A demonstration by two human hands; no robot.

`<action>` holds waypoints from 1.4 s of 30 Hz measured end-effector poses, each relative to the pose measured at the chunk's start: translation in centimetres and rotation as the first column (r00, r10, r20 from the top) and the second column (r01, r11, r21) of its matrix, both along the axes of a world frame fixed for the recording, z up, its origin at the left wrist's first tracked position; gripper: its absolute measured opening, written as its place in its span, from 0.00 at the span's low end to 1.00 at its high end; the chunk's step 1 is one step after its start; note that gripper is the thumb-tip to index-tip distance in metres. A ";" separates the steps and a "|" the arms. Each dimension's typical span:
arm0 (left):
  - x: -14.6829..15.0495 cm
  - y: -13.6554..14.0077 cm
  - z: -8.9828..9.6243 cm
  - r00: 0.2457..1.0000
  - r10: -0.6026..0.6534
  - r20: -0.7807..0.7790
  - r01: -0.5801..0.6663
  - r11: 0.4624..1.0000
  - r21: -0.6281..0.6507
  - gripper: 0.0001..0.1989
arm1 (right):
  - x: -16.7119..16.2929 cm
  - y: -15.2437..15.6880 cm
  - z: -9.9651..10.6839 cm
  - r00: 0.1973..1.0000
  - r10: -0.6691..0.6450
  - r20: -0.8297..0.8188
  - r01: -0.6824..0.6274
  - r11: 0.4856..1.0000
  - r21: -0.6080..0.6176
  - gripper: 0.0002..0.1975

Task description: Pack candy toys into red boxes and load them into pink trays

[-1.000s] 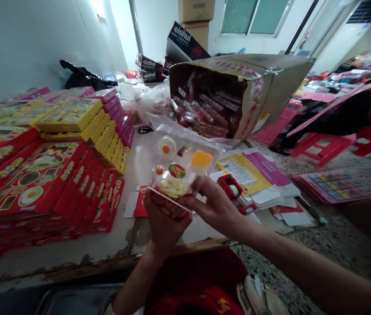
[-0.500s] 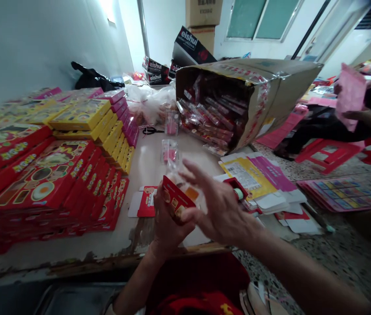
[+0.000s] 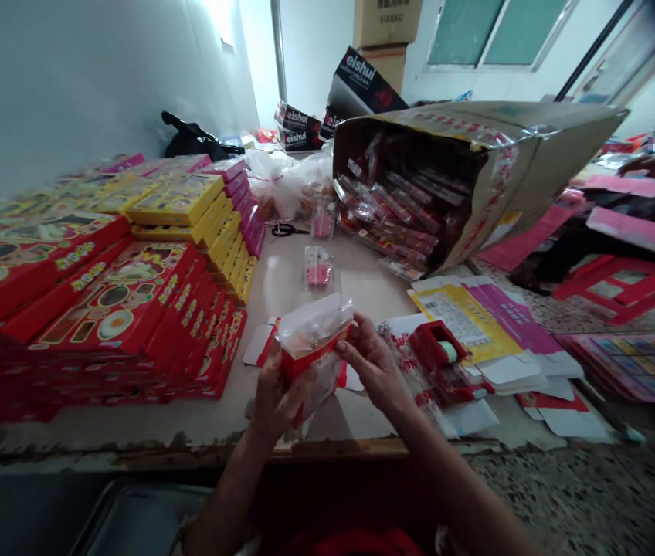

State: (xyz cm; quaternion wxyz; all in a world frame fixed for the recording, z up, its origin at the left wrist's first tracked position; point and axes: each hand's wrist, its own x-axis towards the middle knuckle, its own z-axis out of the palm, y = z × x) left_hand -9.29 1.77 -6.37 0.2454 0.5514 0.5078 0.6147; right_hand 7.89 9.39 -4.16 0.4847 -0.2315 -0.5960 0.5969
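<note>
— Bench (image 3: 282,282) in view, carton (image 3: 541,162) open towards me. Holding anything?
— Yes: I see the left hand (image 3: 274,394) closed round the red box (image 3: 307,357), right hand (image 3: 375,367) pinching its edge, in front of the carton.

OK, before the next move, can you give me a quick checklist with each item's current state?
1. Left grip on the red box: ok, fingers wrapped around its side.
2. Right grip on the same box: ok, thumb and fingers at its right end.
3. Clear plastic within the box edges: not ok, it shows above the red edge.
4. Packet contents in order: cannot tell, glare and fingers hide them.
5. Tape dispenser apart from both hands: ok, beyond the right one.
6. Scissors apart from both hands: ok, farther back on the table.
</note>
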 end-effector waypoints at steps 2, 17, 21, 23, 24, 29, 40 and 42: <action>0.2 0.4 -0.1 0.991 0.115 0.069 -0.117 0.992 0.038 0.26 | -2.0 -0.6 -1.5 0.995 -0.084 -0.052 0.082 0.996 -0.039 0.32; -1.4 -0.2 -0.8 0.862 0.328 -0.386 -0.136 0.885 0.446 0.07 | -1.8 -1.9 -4.3 0.954 -0.291 0.070 0.264 0.929 0.260 0.12; -1.5 -0.8 2.4 0.811 0.350 -0.469 -0.178 0.911 0.372 0.08 | -0.8 -1.3 -1.4 0.954 -0.265 0.138 0.205 0.917 0.341 0.14; -1.2 -1.1 3.5 0.858 0.268 -0.438 -0.142 0.943 0.300 0.08 | -0.3 -1.3 0.0 0.952 -0.256 0.169 0.172 0.901 0.399 0.14; -1.1 -1.1 3.8 0.900 0.234 -0.367 -0.131 0.950 0.284 0.06 | -0.1 -1.3 0.4 0.955 -0.235 0.183 0.142 0.900 0.412 0.14; -0.6 -0.3 3.9 0.991 0.089 0.104 -0.112 0.965 0.236 0.17 | 0.3 -0.9 0.1 0.988 -0.152 0.021 0.139 0.944 0.299 0.04; -2.3 -0.7 5.4 0.998 -0.040 -0.039 0.044 0.995 0.085 0.09 | 3.1 0.2 4.0 0.921 -0.182 0.344 -0.113 0.721 0.684 0.16; -1.9 -0.8 6.2 0.998 -0.062 -0.001 0.062 0.998 0.009 0.08 | 2.9 0.1 4.4 0.923 -0.182 0.340 -0.096 0.747 0.658 0.15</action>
